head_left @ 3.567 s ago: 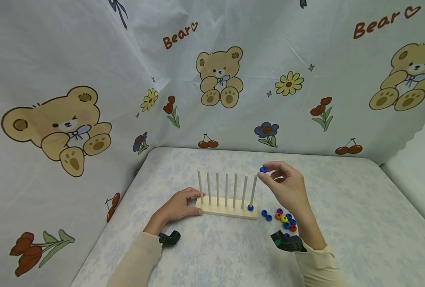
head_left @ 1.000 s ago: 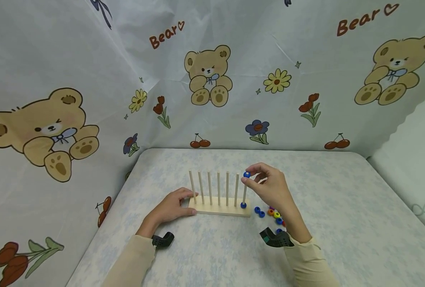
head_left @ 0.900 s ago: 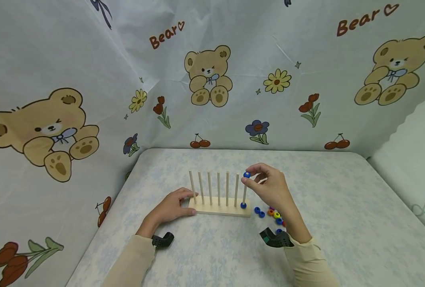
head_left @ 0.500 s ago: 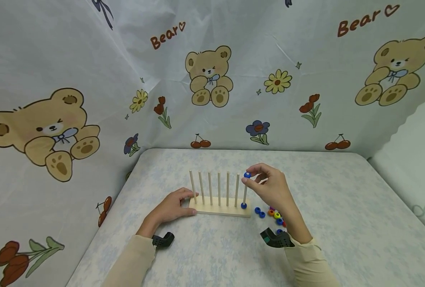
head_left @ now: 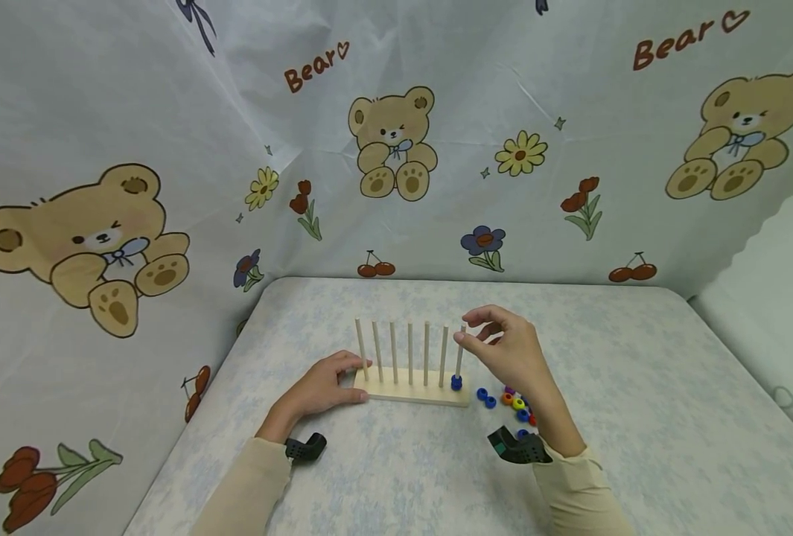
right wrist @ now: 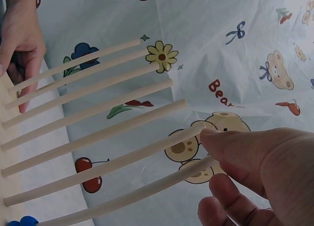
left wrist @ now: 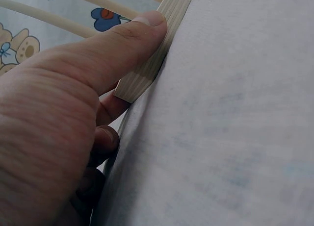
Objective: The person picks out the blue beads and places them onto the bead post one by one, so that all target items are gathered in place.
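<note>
Left grip (head_left: 322, 387) clasps wooden base (head_left: 409, 387); right grip (head_left: 503, 350) empty, fingertips partly cropped.

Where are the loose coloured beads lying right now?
In the head view the loose beads lie in a small heap on the table, just right of the wooden peg rack and below the right hand.

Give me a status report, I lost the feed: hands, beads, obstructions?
Left hand grips peg rack base. Right hand empty at rightmost peg. Blue beads stacked at its foot. Loose beads beside the base; nothing obstructing.
</note>
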Demonstrator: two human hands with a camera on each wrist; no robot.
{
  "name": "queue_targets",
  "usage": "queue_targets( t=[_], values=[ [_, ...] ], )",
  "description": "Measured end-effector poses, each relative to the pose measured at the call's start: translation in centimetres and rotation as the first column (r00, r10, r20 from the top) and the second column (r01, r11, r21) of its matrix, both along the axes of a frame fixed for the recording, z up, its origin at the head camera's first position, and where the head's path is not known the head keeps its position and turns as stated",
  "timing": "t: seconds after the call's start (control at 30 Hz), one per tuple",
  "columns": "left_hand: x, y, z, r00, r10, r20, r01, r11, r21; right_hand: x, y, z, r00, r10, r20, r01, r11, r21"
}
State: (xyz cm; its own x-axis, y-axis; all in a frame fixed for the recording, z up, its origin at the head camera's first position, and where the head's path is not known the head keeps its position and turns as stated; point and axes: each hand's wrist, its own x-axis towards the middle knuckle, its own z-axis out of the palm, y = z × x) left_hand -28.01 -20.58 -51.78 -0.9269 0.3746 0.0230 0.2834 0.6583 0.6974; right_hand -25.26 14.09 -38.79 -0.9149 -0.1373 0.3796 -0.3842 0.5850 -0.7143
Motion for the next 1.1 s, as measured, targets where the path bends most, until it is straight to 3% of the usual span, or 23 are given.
queue_targets(
  t=[0.37, 0.9, 1.1],
  values=[
    [-0.2, 0.2, 0.3, 0.999, -0.019, -0.038, 0.020, 1.000, 0.003, 0.0, 0.8, 0.4, 1.000, -0.008, -0.019, 0.008, 1.000, 0.004],
    [0.0, -0.1, 0.5, 1.000, 0.000, -0.021, 0.000, 1.000, 0.017, -0.1, 2.1, 0.8, 0.998, -0.030, -0.054, 0.031, 0.999, 0.018],
    [0.0, -0.1, 0.2, 0.999, -0.008, -0.044, 0.008, 1.000, -0.007, -0.3, 2.6, 0.9, 0.997, -0.047, -0.057, 0.049, 0.999, 0.022]
  ],
)
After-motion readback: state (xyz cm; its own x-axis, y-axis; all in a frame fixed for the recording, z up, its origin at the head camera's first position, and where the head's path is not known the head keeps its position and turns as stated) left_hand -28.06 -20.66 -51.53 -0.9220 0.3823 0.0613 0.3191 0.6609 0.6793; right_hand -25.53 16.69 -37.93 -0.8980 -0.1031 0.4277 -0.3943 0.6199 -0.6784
